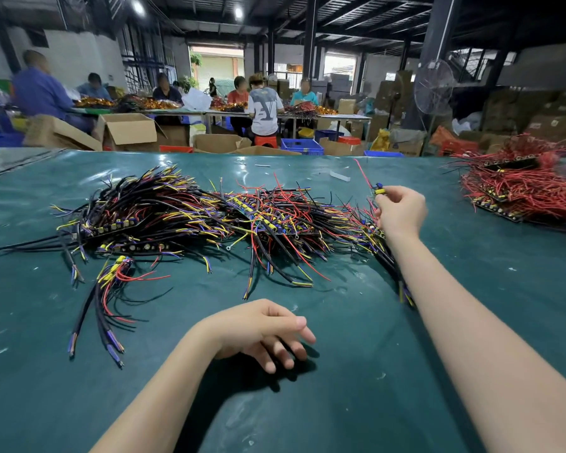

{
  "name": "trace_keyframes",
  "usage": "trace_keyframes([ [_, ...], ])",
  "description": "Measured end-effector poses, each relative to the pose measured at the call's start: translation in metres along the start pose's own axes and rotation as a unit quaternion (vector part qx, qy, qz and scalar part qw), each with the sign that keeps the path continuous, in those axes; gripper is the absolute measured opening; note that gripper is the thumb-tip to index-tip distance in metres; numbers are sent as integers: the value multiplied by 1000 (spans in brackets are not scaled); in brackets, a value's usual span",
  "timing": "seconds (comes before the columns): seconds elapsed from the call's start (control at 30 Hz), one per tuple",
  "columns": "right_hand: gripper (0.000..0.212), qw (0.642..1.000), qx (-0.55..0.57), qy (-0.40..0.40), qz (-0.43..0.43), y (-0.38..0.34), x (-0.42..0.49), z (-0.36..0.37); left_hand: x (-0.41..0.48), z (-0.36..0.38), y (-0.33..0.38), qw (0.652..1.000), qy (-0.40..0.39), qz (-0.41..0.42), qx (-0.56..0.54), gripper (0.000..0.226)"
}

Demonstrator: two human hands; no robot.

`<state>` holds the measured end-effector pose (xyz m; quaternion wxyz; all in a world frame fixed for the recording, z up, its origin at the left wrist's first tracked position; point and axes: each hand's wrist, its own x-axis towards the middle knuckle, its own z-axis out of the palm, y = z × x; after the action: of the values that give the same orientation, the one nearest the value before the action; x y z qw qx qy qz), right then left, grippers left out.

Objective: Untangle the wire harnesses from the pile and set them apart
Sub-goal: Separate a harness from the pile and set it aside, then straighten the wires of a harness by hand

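Observation:
A tangled pile of wire harnesses (275,214), black, red, yellow and purple, spreads across the middle of the green table. To its left lies a second heap (134,214) with dark boards in it, and one separate harness (111,289) lies nearer me. My right hand (401,212) is raised at the pile's right edge and pinches a small harness (378,190) with a yellow and blue connector and a thin red wire standing up. My left hand (265,333) hovers low over the table in front of me, fingers relaxed, holding nothing.
A heap of red-wired harnesses (523,188) lies at the far right of the green table cover (340,403). Small white scraps (340,175) lie beyond the pile. Behind the table are cardboard boxes (128,130), blue crates, a standing fan (433,88) and seated people at benches.

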<state>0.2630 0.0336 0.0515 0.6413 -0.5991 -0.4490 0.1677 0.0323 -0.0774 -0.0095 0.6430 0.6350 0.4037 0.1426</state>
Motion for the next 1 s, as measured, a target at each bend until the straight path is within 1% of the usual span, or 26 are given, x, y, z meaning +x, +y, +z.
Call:
trace_keyframes([
  [0.07, 13, 998, -53, 16, -14, 7, 19, -1, 1, -1, 0, 1000, -4, -1, -7, 24],
  [0.13, 21, 994, -107, 18, 5, 21, 34, -1, 2, -3, 0, 1000, -7, -2, -14, 24],
  [0.17, 19, 989, -144, 7, 21, 30, 38, -2, 2, -4, 0, 1000, -9, -3, -16, 24],
  [0.2, 15, 981, -190, -6, 34, 40, 38, -3, 3, -4, 0, 1000, -10, -4, -19, 23],
  [0.27, 15, 957, -285, -32, 47, 59, 32, -7, 3, -5, -1, 1000, -10, -3, -23, 23],
  [0.33, 19, 933, -358, -40, 19, 69, 22, -8, 4, -5, -1, 1000, -8, -2, -25, 22],
  [0.43, 22, 905, -422, -50, -19, 70, 16, -5, 4, -5, -2, 999, -8, -4, -35, 22],
  [0.6, 26, 881, -467, -66, -45, 69, 13, -1, 4, -5, -1, 999, -9, -4, -34, 20],
  [0.73, 26, 881, -467, -48, -56, 68, 16, -4, 2, -5, 0, 999, -15, -4, -34, 17],
  [0.87, 24, 874, -480, -70, -44, 66, 14, -5, 1, -6, -1, 999, -21, 5, -26, 16],
  [0.93, 23, 881, -469, -57, -37, 63, 12, -3, 2, -6, 0, 999, -22, 3, -30, 16],
  [1.0, 24, 910, -412, -20, -33, 57, 4, 1, 2, -7, 0, 999, -23, -1, -35, 16],
])
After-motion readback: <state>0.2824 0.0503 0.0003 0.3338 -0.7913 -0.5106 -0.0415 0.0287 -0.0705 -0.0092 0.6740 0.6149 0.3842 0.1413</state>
